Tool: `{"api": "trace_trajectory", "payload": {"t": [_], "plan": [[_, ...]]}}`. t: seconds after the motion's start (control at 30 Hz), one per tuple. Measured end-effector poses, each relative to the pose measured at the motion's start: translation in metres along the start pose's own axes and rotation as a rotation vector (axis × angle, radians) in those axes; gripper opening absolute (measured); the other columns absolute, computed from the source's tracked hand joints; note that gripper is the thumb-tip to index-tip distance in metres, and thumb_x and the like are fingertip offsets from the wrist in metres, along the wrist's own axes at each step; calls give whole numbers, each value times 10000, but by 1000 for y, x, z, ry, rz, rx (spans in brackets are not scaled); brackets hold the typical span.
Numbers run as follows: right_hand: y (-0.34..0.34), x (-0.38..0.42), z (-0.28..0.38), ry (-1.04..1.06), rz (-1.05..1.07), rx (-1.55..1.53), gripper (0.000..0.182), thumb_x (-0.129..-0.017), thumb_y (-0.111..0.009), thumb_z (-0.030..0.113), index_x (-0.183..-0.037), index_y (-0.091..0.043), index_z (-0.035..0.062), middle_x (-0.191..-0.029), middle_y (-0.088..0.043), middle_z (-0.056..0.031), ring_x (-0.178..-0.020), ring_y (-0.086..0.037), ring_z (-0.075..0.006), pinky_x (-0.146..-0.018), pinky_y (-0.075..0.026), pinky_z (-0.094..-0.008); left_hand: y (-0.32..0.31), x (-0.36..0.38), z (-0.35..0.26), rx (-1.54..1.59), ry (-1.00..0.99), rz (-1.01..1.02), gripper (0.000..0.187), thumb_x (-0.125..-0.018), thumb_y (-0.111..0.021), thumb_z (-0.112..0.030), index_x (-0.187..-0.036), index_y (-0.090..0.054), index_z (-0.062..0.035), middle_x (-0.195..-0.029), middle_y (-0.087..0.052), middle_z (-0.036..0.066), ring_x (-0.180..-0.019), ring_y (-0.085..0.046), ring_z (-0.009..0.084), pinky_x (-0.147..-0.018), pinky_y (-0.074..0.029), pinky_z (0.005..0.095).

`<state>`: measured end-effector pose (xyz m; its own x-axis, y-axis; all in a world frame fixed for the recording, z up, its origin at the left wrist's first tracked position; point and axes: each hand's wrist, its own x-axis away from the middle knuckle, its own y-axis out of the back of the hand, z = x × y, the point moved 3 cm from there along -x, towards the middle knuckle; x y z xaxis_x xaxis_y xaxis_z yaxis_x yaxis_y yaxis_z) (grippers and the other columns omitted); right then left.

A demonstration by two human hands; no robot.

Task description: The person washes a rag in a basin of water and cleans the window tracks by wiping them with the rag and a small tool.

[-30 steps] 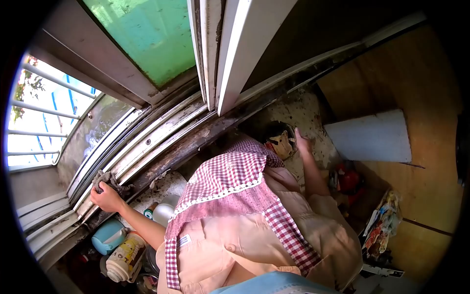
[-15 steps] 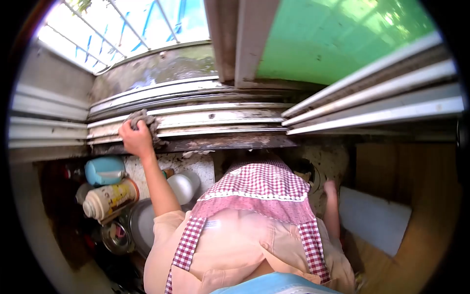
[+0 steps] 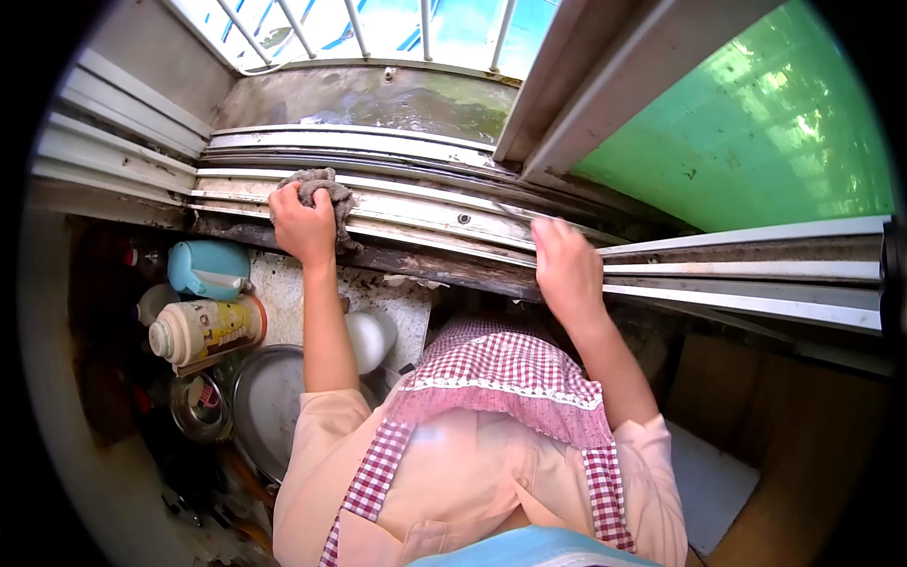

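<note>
Two hands at window track; left hand grips grey rag

Red-checked apron — peach shirt, seemingly short-sleeved.

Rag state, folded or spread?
Neither: bunched. The grey-brown rag sits crumpled in the left hand, its loose folds bulging out past the fingers onto the window track.
</note>
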<state>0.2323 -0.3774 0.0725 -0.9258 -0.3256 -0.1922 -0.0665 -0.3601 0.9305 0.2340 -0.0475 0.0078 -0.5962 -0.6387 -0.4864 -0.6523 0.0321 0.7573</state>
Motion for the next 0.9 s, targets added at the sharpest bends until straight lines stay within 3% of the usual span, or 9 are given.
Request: {"api": "trace_trajectory", "payload": {"t": [0.13,0.33,0.47,0.57,0.8,0.9], "plan": [[-28,-48,-19,48,-8,391,73,-784,-486,103,-779,-558,116,-750,-576,-54,-720,-596,-228,-621,-475,-362,1,-1,1,29,-19,-10,256,-718,-561,-255,-908,-570,-84,-969,-551,90,-832,-573,327,-672,-473,432],[-41,-56,-21,66,-14,404,66,-758,-522,115,-729,-581,118,-718,-574,-37,-717,-598,-220,-594,-485,-328,0,-2,1,60,5,-14,253,-709,-573,-244,-908,-557,-90,-942,-542,82,-820,-569,323,-654,-470,432],[-45,-74,-6,99,108,588,85,-732,-558,104,-693,-633,97,-711,-608,-50,-686,-623,-211,-604,-510,-330,1,-2,2,69,12,-4,258,-703,-585,-244,-911,-552,-95,-950,-539,79,-825,-568,321,-659,-470,428],[-56,-90,-7,143,285,505,85,-746,-516,74,-707,-591,79,-726,-593,-87,-700,-621,-262,-630,-508,-360,-1,-3,4,75,18,-12,260,-700,-589,-241,-912,-551,-96,-954,-540,79,-830,-568,319,-664,-471,426],[-74,-127,22,179,333,186,107,-770,-516,96,-761,-608,42,-754,-602,-181,-764,-596,-355,-664,-474,-427,1,-3,3,120,34,-12,247,-694,-591,-224,-903,-548,-102,-939,-545,72,-835,-572,308,-663,-475,418],[-91,-149,31,99,430,46,140,-792,-529,137,-786,-654,75,-787,-627,-173,-785,-609,-341,-695,-480,-411,1,-4,4,115,32,-16,244,-691,-591,-222,-899,-547,-104,-931,-545,68,-830,-573,307,-658,-477,417]]}}
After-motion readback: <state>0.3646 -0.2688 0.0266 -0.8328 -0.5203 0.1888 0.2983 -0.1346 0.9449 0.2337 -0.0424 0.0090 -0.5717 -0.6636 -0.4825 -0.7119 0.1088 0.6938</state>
